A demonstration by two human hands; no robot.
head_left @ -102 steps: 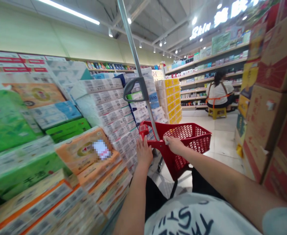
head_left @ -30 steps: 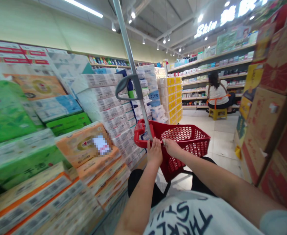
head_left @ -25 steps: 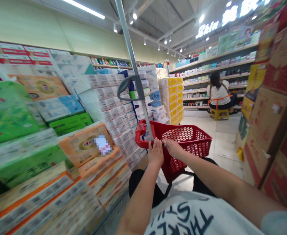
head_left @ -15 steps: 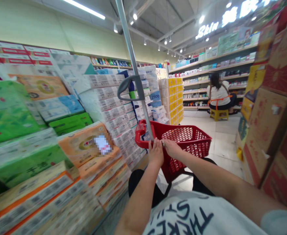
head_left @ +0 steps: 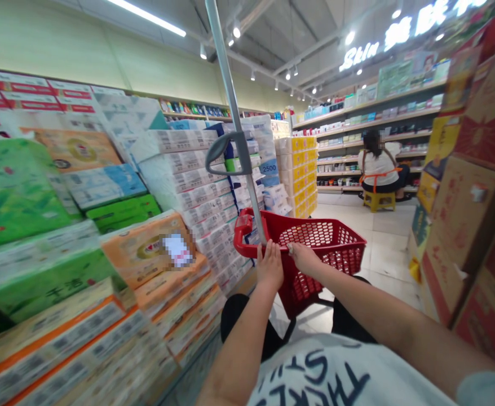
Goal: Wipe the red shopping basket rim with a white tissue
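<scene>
L hand (head_left: 269, 268) is covering pt of the red basket (head_left: 340, 241) rim; R hand (head_left: 307, 260) is curling, palm hidden, & smth pale (head_left: 290, 248) at its fingertips is looking too small to ID. Metal pole (head_left: 222, 51) is running off top edge. Green packs (head_left: 14, 192) are getting cut by L edge, cartons (head_left: 467, 220) by R, print blurring. Pixelation is masking a bright screen (head_left: 176, 248) & pt of seated person's (head_left: 376, 166) head. Shirt (head_left: 315, 372) is exiting btm. Shelf goods (head_left: 368, 117) are appearing too tiny to tell.

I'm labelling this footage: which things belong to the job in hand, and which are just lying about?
In use:
red cart, left hand and right hand at its rim
metal pole with grey handle, at the cart

Just around:
stacked packs, left
cardboard boxes, right
stocked shelves, beyond
yellow stool, under a seated person
</scene>
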